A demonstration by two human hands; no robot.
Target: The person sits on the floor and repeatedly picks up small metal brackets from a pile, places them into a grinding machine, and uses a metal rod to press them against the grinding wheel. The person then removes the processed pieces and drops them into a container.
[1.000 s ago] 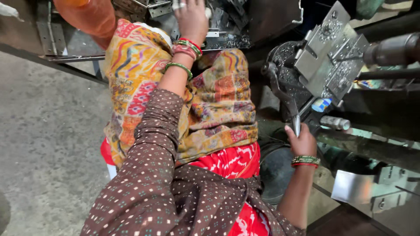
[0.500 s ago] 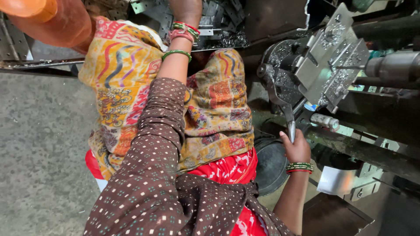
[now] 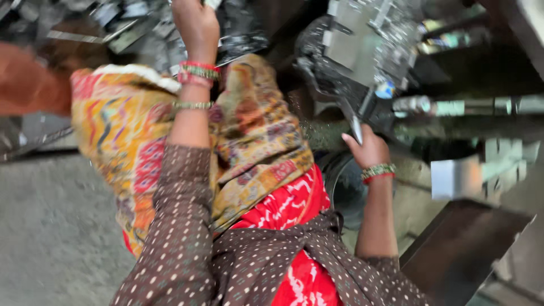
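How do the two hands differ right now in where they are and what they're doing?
The left hand stretches far forward over a heap of dark metal pieces; the right hand stays close in, beside the machine. The left hand's grip is hidden by blur at the frame's top edge, while the right hand is closed around a thin metal lever. Both wrists carry red and green bangles.

Left hand (image 3: 195, 25) stretched far forward, arm straight; right hand (image 3: 368, 150) low, fingers curled closed.

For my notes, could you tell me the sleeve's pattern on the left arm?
Brown with small pale dots, on the left sleeve; head view.
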